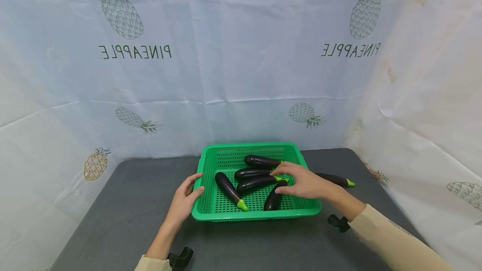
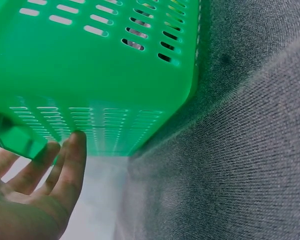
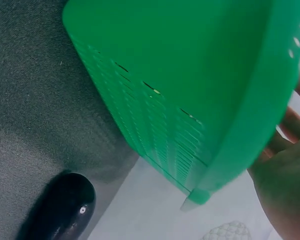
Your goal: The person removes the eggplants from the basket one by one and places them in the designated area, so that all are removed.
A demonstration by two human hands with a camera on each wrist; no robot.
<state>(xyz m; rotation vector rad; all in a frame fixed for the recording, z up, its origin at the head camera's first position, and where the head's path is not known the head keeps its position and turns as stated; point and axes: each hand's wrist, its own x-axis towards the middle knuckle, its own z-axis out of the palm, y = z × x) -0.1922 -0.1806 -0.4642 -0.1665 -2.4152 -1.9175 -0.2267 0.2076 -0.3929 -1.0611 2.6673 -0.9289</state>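
Note:
A green plastic basket (image 1: 256,214) with slotted walls stands on the dark table, several dark purple eggplants inside it. My left hand (image 1: 183,202) holds its left rim, the thumb over the edge and the fingers along the outside wall in the left wrist view. Over the basket's right side, my right hand (image 1: 301,181) reaches in with thumb and index finger spread apart. Around their tips lie the green stem ends of a slanting eggplant (image 1: 272,201) and a middle eggplant (image 1: 253,184). Another eggplant (image 1: 229,189) lies at the left, and one (image 1: 260,162) along the back wall.
One more eggplant (image 1: 333,179) lies on the dark table (image 1: 124,216), outside the basket on the right; its rounded end shows in the right wrist view. White cloth (image 1: 241,74) with pineapple prints hangs behind the table and along both sides.

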